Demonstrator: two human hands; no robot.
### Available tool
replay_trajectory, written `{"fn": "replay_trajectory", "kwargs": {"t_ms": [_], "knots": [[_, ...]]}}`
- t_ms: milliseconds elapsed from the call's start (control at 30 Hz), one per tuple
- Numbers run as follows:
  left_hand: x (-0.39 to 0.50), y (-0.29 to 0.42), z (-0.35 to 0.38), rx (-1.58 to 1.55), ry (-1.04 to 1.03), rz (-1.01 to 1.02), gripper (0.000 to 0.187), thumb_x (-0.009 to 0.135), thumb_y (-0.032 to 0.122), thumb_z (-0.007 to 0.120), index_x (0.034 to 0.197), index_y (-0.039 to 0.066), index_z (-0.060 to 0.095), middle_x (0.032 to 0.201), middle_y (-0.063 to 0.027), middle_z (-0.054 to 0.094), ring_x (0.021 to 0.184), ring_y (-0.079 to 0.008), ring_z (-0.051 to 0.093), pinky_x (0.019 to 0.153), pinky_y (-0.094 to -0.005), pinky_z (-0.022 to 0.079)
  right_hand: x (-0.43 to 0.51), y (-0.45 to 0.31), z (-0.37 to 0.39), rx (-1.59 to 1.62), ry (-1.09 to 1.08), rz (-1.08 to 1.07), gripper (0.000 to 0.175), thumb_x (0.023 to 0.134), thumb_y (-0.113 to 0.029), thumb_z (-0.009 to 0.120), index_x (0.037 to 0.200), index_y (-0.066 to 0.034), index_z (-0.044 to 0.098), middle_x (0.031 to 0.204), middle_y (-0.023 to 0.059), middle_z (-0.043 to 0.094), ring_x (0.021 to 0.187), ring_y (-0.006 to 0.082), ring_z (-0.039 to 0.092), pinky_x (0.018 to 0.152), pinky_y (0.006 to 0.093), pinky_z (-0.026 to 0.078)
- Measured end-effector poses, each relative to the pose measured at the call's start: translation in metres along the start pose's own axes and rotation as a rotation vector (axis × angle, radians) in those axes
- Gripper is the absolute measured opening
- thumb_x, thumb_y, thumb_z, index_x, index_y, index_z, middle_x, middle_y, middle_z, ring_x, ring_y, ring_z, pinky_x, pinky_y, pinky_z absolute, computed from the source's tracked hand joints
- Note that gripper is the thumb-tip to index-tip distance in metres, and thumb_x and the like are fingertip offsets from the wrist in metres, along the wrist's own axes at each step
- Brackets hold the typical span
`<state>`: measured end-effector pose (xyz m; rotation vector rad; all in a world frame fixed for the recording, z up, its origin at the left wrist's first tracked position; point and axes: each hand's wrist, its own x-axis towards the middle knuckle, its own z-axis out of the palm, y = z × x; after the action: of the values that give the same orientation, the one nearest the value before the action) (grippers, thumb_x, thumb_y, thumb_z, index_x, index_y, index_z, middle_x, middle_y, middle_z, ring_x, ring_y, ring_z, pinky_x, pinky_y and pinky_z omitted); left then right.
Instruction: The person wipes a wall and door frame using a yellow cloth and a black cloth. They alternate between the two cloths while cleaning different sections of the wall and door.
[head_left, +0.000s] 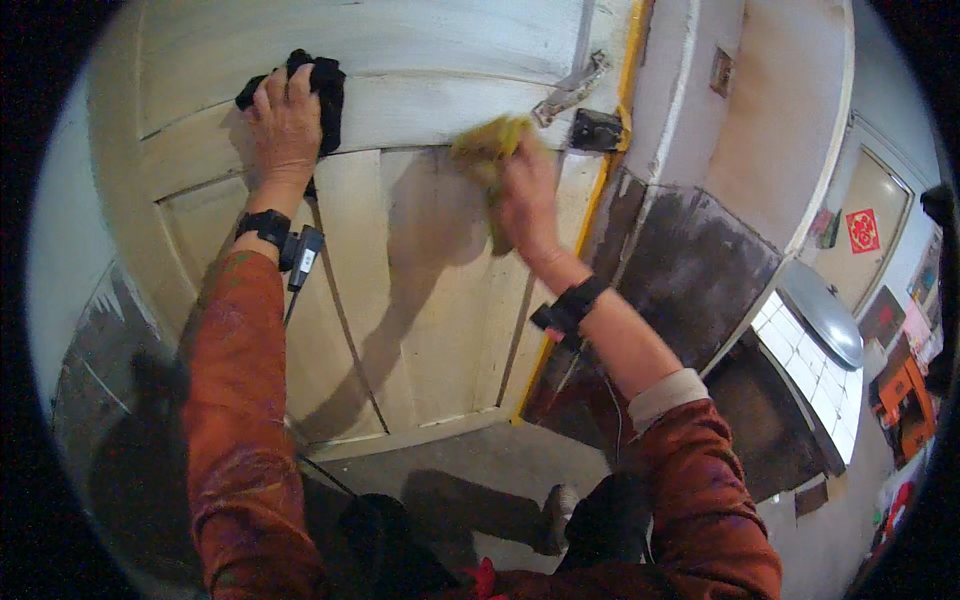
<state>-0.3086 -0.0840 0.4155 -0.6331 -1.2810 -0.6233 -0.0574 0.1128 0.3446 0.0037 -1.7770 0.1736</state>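
A pale wooden panelled door (450, 315) stands before me. My left hand (285, 124) lies spread on a black cloth-like thing (328, 97) against the door's upper part. What that black thing is exactly, I cannot tell. A yellowish cloth (487, 142) is in my right hand (529, 191), pressed to the door's middle rail and blurred, with part of it hanging below. Up and right of that hand are a worn metal door handle (571, 90) and a dark lock case (597, 130) at the yellow-edged side of the door. Both wrists wear black straps.
Right of the door runs a wall with a dark, stained lower part (690, 240). A white-tiled counter (806, 367) bears a large metal lid (819, 313). Farther right are an orange piece of furniture (904, 405) and another door (859, 225) with a red paper decoration. A cable hangs from my left wrist.
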Motion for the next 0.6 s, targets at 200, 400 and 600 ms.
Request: {"fn": "replay_trajectory", "kwargs": {"t_ms": [200, 400, 600], "knots": [[-0.001, -0.001, 0.005, -0.009, 0.025, 0.014, 0.046, 0.086, 0.022, 0.065, 0.129, 0.020, 0.049, 0.127, -0.0065, 0.052, 0.118, -0.0289, 0.047, 0.093, -0.0464, 0.040, 0.081, 0.025, 0.019, -0.533, 0.408, 0.012, 0.043, 0.079, -0.011, 0.064, 0.121, -0.0105, 0.058, 0.131, 0.0175, 0.051, 0.127, 0.0369, 0.042, 0.098, 0.0557, 0.033], [-0.002, -0.001, 0.005, -0.006, 0.039, 0.020, 0.047, 0.086, 0.023, 0.065, 0.130, 0.022, 0.048, 0.126, -0.0054, 0.052, 0.117, -0.0283, 0.046, 0.094, -0.0469, 0.040, -0.038, -0.018, 0.088, -0.363, -0.068, -0.013, 0.049, 0.079, -0.002, 0.057, 0.127, -0.0090, 0.054, 0.132, 0.0171, 0.049, 0.124, 0.0392, 0.042, 0.100, 0.0611, 0.030], [-0.002, -0.004, 0.010, -0.016, 0.025, -0.002, 0.045, 0.085, 0.024, 0.066, 0.127, 0.023, 0.050, 0.126, -0.0039, 0.051, 0.117, -0.0274, 0.046, 0.094, -0.0468, 0.040, -0.077, -0.051, 0.080, 0.364, -0.518, 0.257, 0.049, 0.096, -0.026, 0.048, 0.140, -0.0071, 0.043, 0.152, 0.0180, 0.032, 0.142, 0.0356, 0.024, 0.117, 0.0446, 0.014]]}}
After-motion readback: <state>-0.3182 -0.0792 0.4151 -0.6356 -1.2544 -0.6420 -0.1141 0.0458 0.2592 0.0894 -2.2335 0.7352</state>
